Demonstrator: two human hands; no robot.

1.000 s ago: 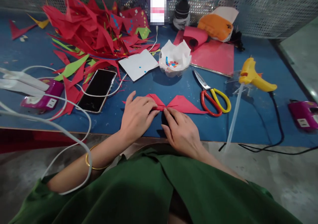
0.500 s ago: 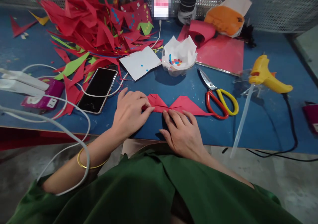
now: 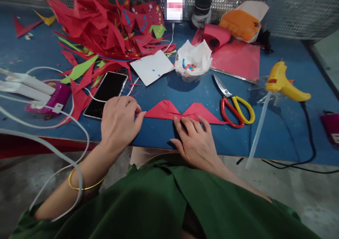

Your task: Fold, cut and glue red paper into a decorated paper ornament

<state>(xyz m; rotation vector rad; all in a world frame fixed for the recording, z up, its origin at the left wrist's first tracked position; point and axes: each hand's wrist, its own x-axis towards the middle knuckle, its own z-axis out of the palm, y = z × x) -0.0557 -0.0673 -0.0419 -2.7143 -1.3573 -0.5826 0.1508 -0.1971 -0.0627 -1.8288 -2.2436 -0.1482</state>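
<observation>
A folded red paper lies flat near the front edge of the blue table, with two peaked halves that meet at a narrow middle and taper to points at both ends. My left hand is curled at its left point, thumb and forefinger closed on the tip; the other fingers are partly hidden. Spread fingers of my right hand rest on the paper's lower edge, at the middle and right half. Scissors with one red and one yellow handle lie just right of the paper, close to its right tip.
Behind my left hand lie a phone and a purple power strip with white cables. Red paper pieces are heaped at back left. A paper-lined bowl stands mid-table; a yellow glue gun lies right.
My left hand has slid left along the folded paper to its left tip, uncovering the left half. My right hand stays in place. The view has shifted slightly.
</observation>
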